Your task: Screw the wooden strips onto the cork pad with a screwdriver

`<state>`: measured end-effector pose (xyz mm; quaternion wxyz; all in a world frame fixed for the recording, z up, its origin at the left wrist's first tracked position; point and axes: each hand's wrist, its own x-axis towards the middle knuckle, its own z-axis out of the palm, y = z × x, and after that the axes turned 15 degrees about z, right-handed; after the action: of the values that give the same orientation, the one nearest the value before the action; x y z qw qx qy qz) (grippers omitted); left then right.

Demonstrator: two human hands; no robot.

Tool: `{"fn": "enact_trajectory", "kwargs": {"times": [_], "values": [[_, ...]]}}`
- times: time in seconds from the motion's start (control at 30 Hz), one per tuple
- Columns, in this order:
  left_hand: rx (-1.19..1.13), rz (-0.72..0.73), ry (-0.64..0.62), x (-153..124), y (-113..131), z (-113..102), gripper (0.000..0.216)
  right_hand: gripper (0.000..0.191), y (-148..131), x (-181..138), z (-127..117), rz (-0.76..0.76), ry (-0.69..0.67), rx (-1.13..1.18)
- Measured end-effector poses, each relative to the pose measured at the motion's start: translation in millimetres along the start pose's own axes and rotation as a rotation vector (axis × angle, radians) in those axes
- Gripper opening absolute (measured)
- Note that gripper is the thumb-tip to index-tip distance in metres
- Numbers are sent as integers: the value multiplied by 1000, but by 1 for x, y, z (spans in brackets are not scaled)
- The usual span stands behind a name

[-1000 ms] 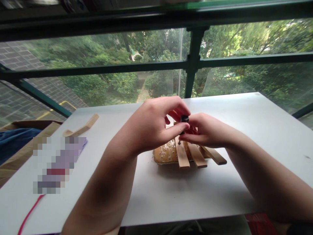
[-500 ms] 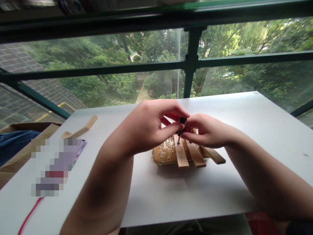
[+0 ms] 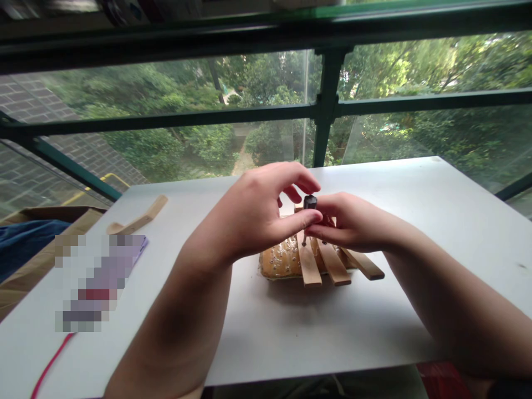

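Both hands meet above the middle of the white table [image 3: 291, 332]. My left hand [image 3: 257, 213] pinches a small black screwdriver [image 3: 308, 210] with thumb and fingertips, its upper fingers lifted a little. My right hand [image 3: 353, 224] is closed round the same tool from the right, and its tip points down onto one of the wooden slats [image 3: 310, 266]. Three slats fan out over a tan studded pad [image 3: 280, 260] under the hands.
A curved wooden piece [image 3: 139, 217] lies at the back left of the table. A blurred-out flat item [image 3: 97, 277] sits near the left edge, with a red cord [image 3: 50, 363] below it. A cardboard box with blue cloth [image 3: 25, 244] stands left of the table. Window frames run behind.
My left hand's upper fingers have lifted off the tool's cap, while the thumb stays on the shaft. The right hand and the slats have hardly moved.
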<state>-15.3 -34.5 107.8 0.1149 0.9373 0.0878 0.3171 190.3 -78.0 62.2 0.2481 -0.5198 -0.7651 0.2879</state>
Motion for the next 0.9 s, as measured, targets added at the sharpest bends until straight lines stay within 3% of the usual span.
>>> {"fn": "enact_trajectory", "kwargs": {"times": [0.53, 0.77, 0.9], "values": [[-191, -21, 42, -4, -3, 2, 21, 16, 4, 2, 5, 51, -12, 30], [-194, 17, 40, -3, -3, 2, 24, 2, 3, 1, 0, -4, -59, 32], [-171, 15, 27, -2, 0, 1, 24, 5, 2, 0, -1, -20, -69, 23]]}}
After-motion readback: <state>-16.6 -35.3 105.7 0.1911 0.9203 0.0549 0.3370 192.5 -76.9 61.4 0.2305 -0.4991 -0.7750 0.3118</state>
